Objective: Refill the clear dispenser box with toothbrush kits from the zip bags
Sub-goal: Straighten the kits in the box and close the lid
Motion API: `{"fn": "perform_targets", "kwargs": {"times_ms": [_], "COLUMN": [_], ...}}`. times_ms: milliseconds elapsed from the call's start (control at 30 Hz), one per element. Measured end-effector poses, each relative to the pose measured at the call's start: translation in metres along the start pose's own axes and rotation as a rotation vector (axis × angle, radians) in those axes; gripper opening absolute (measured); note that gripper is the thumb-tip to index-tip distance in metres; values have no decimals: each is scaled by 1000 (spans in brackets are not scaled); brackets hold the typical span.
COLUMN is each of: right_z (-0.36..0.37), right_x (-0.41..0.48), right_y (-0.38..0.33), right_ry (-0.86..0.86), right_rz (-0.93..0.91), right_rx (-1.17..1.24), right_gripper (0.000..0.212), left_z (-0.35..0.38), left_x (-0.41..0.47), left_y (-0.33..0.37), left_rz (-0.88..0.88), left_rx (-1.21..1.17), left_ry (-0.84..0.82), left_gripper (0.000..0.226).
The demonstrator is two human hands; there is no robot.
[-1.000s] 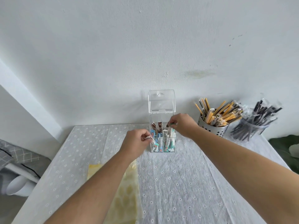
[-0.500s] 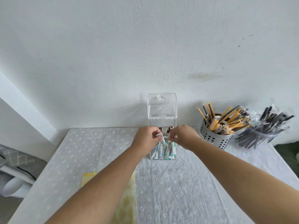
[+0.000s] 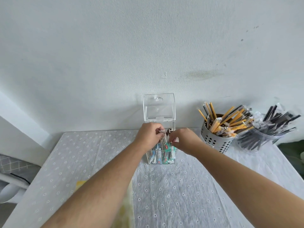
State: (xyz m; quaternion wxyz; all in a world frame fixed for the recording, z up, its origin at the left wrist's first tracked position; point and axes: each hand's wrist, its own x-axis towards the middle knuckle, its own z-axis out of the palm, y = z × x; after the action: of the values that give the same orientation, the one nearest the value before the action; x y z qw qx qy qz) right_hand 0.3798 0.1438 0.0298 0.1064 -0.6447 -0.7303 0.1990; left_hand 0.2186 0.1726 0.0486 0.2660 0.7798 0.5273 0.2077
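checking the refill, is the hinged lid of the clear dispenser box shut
No, the clear hinged lid stands upright, while both hands work kits into the clear dispenser box.

Left hand [image 3: 148, 137] now at the box [image 3: 160, 155] mouth

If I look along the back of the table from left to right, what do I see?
Clear box with its lid up → holed metal cup of yellow sticks → clear jar of dark sticks.
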Motion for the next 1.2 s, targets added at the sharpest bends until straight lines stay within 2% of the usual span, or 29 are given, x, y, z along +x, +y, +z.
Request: {"fn": "perform_targets", "kwargs": {"times_ms": [167,367,667,767,933,1200], "right_z": [1,1,1,2,3,6], "right_x": [-2,-3,-5,-4,-4,-4], "right_y": [4,4,4,4,4,3], "right_ry": [-1,-6,-11,-7,-14,44], "right_rz": [20,29,62,65,32,18], "right_rx": [158,204,250,257,223,130], "right_gripper": [11,12,8,8,11,9], "left_z": [7,0,-5,-2,14,29], "left_x": [-6,0,-3,-5,-12,-5], "left_y": [-2,0,-2,-5,-11,-5], "left_rz": [31,20,55,46,-25,-45], "left_rx": [13,-79,-61,-61,16,209], "left_ry": [-30,20,80,43,-87,-20], "left_gripper": [13,9,10,10,19,22]}}
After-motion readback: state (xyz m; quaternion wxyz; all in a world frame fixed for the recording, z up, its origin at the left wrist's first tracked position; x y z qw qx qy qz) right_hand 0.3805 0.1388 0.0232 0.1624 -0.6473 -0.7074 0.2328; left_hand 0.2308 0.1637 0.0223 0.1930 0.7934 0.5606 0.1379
